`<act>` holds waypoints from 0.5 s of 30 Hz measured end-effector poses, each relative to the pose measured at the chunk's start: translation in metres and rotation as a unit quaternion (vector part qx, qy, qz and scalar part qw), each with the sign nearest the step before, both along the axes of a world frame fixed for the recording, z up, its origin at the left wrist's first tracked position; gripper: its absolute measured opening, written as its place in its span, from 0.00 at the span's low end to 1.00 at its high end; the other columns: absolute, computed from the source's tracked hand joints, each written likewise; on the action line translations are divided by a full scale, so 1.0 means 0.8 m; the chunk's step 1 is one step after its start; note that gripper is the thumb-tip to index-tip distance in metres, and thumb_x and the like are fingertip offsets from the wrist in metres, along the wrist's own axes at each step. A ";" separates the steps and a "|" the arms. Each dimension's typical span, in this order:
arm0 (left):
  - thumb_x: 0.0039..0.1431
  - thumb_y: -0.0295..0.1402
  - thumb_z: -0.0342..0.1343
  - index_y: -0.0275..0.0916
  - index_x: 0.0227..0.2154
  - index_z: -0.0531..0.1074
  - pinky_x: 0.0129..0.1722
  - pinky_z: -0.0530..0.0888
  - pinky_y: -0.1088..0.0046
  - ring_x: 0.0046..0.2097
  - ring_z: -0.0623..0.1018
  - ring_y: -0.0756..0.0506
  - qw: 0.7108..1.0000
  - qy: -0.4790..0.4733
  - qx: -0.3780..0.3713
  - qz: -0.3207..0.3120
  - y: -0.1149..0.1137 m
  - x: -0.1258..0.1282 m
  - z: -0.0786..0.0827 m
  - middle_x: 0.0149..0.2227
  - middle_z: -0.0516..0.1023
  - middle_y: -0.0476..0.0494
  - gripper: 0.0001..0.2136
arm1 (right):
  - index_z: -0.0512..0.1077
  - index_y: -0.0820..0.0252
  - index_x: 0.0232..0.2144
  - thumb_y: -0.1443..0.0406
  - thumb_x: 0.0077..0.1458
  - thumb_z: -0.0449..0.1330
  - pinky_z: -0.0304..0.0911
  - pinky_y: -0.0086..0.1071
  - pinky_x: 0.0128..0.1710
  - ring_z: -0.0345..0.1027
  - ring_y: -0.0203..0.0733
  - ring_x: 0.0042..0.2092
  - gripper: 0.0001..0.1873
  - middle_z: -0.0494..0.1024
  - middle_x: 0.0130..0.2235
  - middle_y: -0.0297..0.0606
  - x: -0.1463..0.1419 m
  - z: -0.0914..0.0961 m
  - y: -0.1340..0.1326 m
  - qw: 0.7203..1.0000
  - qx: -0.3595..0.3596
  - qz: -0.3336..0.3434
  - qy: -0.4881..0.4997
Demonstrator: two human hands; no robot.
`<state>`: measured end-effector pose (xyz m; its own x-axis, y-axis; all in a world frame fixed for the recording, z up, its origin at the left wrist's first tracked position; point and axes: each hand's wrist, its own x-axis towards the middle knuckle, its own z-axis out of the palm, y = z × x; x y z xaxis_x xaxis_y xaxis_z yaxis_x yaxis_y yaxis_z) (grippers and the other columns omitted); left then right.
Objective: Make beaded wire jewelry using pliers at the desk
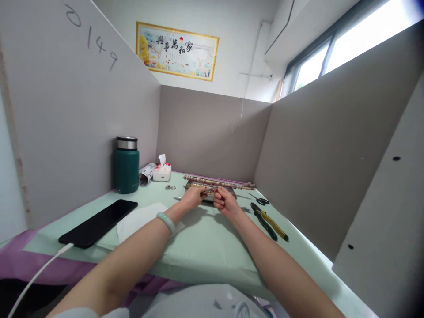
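Left hand [192, 197] and right hand [224, 201] meet, fingers pinching one small reddish tool [208, 191] between them; one yellow-handled pliers [269, 221] just right; one phone [98, 222] left; partition [66, 110] beyond reads "0149".

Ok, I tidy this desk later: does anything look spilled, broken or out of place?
Nothing spilled or visibly broken. The flask stands upright; pliers and scissors lie flat beside the right hand. Only the phone lies askew at the mat's left edge, cable trailing off the front.
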<state>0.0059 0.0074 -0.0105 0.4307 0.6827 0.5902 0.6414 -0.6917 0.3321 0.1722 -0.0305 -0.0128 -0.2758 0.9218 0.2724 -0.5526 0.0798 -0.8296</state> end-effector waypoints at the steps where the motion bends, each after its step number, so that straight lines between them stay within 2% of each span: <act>1: 0.56 0.31 0.52 0.40 0.42 0.77 0.36 0.68 0.74 0.35 0.76 0.46 1.000 0.000 0.006 -0.007 -0.001 -0.001 0.001 0.35 0.80 0.43 0.13 | 0.61 0.59 0.28 0.63 0.47 0.64 0.35 0.19 0.14 0.39 0.24 0.16 0.14 0.56 0.19 0.22 0.001 0.000 0.000 1.000 0.000 0.005 -0.001; 4: 0.57 0.30 0.51 0.43 0.45 0.75 0.40 0.69 0.74 0.40 0.76 0.46 1.000 0.004 0.017 -0.014 -0.004 -0.005 0.006 0.40 0.79 0.44 0.14 | 0.61 0.59 0.29 0.63 0.48 0.63 0.35 0.20 0.14 0.38 0.25 0.17 0.13 0.55 0.19 0.23 0.002 0.002 -0.002 1.000 0.001 0.004 -0.016; 7: 0.57 0.30 0.51 0.43 0.45 0.75 0.43 0.68 0.73 0.42 0.75 0.46 0.999 0.019 0.028 0.006 -0.005 -0.008 0.008 0.41 0.79 0.44 0.14 | 0.62 0.59 0.30 0.62 0.48 0.63 0.36 0.20 0.14 0.38 0.25 0.17 0.12 0.55 0.20 0.23 0.003 0.003 -0.003 0.999 0.003 -0.007 -0.033; 15: 0.58 0.28 0.48 0.45 0.41 0.75 0.37 0.67 0.75 0.40 0.74 0.47 0.989 0.087 0.089 0.079 -0.007 -0.011 0.011 0.39 0.77 0.44 0.13 | 0.64 0.61 0.30 0.61 0.47 0.64 0.35 0.20 0.14 0.38 0.24 0.17 0.13 0.55 0.20 0.23 0.006 0.004 -0.003 0.999 0.002 0.004 -0.036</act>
